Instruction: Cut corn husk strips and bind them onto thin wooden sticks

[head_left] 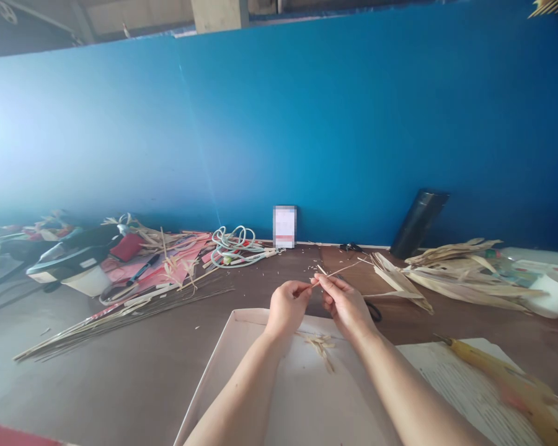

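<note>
My left hand (287,306) and my right hand (348,308) meet above the far side of a shallow white box (208,371). Fingertips of both are pinched together on a thin straw-coloured strip (341,270), whose loose end sticks out up and to the right. A short pale tip (322,269) also shows at the right fingers; whether it is part of the same strip I cannot tell. Several dry husk scraps (323,348) lie in the box under my wrists. Beside my right wrist a black loop (374,311), perhaps a scissor handle, is partly hidden.
Dry husks (460,279), a white cup (555,292) and a black cylinder (418,224) are to the right. Printed paper (446,371) lies in front. A phone (285,227) leans on the blue wall (335,124). Leftward are a coiled cable (235,248) and long thin sticks (134,317).
</note>
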Action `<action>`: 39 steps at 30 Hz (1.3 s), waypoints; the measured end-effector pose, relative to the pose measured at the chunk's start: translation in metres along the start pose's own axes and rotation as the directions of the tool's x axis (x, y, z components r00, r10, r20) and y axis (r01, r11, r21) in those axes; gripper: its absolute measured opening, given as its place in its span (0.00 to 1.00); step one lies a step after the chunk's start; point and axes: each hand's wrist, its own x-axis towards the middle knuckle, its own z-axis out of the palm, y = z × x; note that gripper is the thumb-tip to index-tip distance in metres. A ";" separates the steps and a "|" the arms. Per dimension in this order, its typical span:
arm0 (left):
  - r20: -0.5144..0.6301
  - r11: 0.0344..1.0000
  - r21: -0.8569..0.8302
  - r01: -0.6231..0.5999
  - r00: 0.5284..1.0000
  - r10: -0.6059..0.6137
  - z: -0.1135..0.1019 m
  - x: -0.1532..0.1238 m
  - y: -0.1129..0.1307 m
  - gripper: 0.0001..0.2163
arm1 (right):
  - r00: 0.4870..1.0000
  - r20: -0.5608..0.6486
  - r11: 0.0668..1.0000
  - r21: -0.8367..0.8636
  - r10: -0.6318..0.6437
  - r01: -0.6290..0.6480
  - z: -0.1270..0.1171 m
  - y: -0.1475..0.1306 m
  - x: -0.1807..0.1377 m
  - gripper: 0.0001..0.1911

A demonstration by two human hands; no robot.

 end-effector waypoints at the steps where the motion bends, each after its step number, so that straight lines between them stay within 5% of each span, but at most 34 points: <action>1: 0.003 1.000 0.012 -0.012 1.000 0.012 0.000 0.000 0.000 0.11 | 1.000 -0.004 1.000 -0.004 0.000 0.000 -0.001 0.001 0.001 0.13; 16: 0.054 0.938 0.299 -0.178 0.984 0.170 -0.005 -0.002 0.010 0.09 | 1.000 0.022 0.996 -0.081 -0.021 0.023 -0.005 0.007 0.003 0.14; 30: -0.063 0.979 0.205 -0.009 0.998 0.022 0.000 0.002 -0.004 0.04 | 0.999 0.004 0.982 -0.186 -0.037 0.037 -0.002 0.005 0.001 0.14; 39: 0.002 0.990 0.140 0.025 1.000 -0.025 0.001 -0.003 -0.001 0.05 | 0.996 -0.024 0.983 -0.164 -0.090 0.085 -0.004 0.013 0.005 0.16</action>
